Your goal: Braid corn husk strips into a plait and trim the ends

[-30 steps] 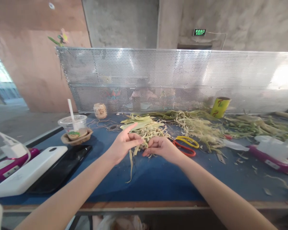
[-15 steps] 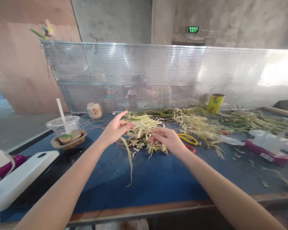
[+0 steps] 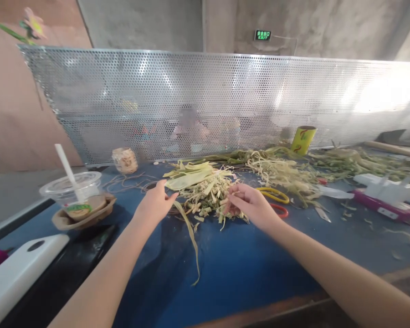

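A bundle of pale green, dried plant strips [image 3: 191,175], which look like corn husk, lies in the middle of the blue table. Its cut, curled ends [image 3: 207,198] face me. My left hand [image 3: 154,200] is at the bundle's left edge, thumb and index finger apart. Close to its thumb, one long loose strip [image 3: 190,232] trails toward me. My right hand [image 3: 248,205] is at the right side of the cut ends, fingers loosely bent; its fingertips are partly hidden, and I see nothing held. Scissors with yellow and red handle loops [image 3: 275,196] lie just beyond my right wrist.
A lidded plastic cup with a straw [image 3: 77,191] stands in a cardboard holder at left, near a white case [image 3: 23,273]. A jar [image 3: 125,160], a yellow tube [image 3: 303,140] and more plant strips [image 3: 283,175] lie toward the perforated metal screen [image 3: 205,100]. A purple power strip [image 3: 386,205] is at right.
My left hand has drawn back leftward and toward me, off the bundle. The right hand has shifted slightly right. The view has turned a little to the right.
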{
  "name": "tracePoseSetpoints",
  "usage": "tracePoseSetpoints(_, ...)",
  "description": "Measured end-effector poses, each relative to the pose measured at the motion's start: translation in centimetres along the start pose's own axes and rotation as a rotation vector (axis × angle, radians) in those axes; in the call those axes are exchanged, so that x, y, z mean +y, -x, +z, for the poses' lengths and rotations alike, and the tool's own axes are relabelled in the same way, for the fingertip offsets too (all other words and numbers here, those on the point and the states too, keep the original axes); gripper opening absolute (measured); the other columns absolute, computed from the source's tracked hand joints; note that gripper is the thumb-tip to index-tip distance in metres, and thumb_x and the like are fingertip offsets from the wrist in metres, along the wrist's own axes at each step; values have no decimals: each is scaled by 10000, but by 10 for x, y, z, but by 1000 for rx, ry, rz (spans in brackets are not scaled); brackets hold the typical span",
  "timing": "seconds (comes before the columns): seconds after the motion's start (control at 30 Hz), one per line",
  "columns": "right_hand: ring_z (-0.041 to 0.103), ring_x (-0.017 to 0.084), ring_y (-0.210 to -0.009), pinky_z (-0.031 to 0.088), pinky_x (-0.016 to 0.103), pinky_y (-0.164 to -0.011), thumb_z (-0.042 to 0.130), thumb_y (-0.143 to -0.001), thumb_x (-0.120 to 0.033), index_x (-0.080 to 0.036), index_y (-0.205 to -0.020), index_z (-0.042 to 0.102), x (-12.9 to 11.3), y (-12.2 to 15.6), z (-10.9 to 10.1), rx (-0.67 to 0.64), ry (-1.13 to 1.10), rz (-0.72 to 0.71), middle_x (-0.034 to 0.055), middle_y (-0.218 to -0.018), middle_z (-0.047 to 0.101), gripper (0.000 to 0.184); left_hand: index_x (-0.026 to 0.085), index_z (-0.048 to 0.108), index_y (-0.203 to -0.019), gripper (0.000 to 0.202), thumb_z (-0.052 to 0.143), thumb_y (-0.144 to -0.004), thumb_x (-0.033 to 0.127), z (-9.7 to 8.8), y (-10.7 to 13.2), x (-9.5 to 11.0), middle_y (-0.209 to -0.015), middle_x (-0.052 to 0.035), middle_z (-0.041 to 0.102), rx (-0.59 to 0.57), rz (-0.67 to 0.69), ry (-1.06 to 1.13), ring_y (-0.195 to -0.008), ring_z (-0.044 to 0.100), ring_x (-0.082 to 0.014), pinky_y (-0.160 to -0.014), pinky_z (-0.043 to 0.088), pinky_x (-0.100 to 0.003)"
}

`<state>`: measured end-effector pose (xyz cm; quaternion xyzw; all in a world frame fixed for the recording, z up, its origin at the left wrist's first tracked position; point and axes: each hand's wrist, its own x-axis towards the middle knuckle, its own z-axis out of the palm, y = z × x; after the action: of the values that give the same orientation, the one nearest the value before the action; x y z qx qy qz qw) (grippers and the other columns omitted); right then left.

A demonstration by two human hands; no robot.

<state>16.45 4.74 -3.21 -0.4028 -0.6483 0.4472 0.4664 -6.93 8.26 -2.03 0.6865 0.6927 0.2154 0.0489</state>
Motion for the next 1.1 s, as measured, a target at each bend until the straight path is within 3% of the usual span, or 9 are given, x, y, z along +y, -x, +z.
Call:
tracePoseSetpoints(0.1, 549, 105, -483, 439, 222, -523, 477, -765, -221, -197, -735, 443, 1, 5, 3, -107, 243, 21, -13, -542, 632, 51, 25, 337, -1293, 668, 518, -743, 358, 3, -3, -1, -775, -130, 699, -54, -18, 7, -816, 635, -292, -679, 434, -329)
tracePoseSetpoints(0.23, 466, 77, -401, 341, 184, -460, 440, -768, -191, -197, -739, 480, -1, 18, 11, -256, 634, 2, -37, -484, 591, 49, 42, 287, -1321, 740, 565, -705, 343, 9, -7, -5, -767, -93, 711, -104, -45, 65, -803, 640, -255, -661, 434, -292)
tracePoseSetpoints(0.33, 421, 71, -409, 288, 186, -465, 467, -738, -179, -197, -733, 517, -4, 24, 15, -267, 838, -88, -50, -463, 539, 54, 30, 278, -1322, 792, 608, -661, 316, 11, -8, -5, -764, -88, 712, -121, -75, 123, -778, 640, -239, -654, 437, -282)
tracePoseSetpoints(0.6, 483, 103, -479, 264, 217, -466, 474, -763, -275, -197, -646, 547, -11, 28, 16, -362, 1039, -231, -6, -559, 603, 158, 33, 232, -1340, 822, 579, -628, 256, 6, -6, 1, -702, -50, 702, -56, -161, 370, -706, 636, -212, -621, 448, -280)
tracePoseSetpoints(0.7, 524, 149, -530, 311, 258, -494, 435, -808, -337, -186, -665, 560, -11, 29, 14, -289, 1093, -361, 38, -591, 607, 243, 58, 270, -1330, 768, 552, -636, 227, 6, -7, 0, -603, -29, 671, 1, -178, 505, -601, 623, -199, -530, 435, -271)
tracePoseSetpoints(0.8, 564, 183, -669, 401, 305, -630, 399, -838, -274, -175, -748, 575, -12, 26, 15, -118, 996, -490, 72, -700, 628, 220, 88, 288, -1324, 753, 558, -630, 201, 3, -6, 4, -531, 9, 618, 61, -180, 675, -466, 570, -158, -436, 394, -245)
tracePoseSetpoints(0.87, 570, 187, -791, 426, 313, -734, 430, -825, -230, -179, -803, 567, -14, 22, 18, -57, 809, -469, 75, -788, 634, 148, 83, 257, -1334, 754, 538, -641, 177, -1, -4, 9, -478, 43, 554, 106, -187, 799, -396, 515, -128, -375, 341, -216)
tracePoseSetpoints(0.97, 582, 174, -845, 456, 299, -734, 508, -785, -240, -191, -926, 541, -15, 14, 29, -76, 512, -218, 67, -912, 638, 153, 57, 229, -1336, 724, 487, -665, 147, -5, -1, 16, -419, 93, 435, 162, -199, 984, -337, 433, -92, -324, 256, -178)
tracePoseSetpoints(1.1, 601, 170, -842, 465, 289, -710, 584, -741, -329, -176, -999, 510, -17, 7, 48, -268, 138, 65, 76, -942, 648, 309, 36, 295, -1286, 668, 521, -667, 151, -4, 0, 18, -438, 103, 406, 209, -221, 1157, -319, 392, -63, -305, 233, -163)
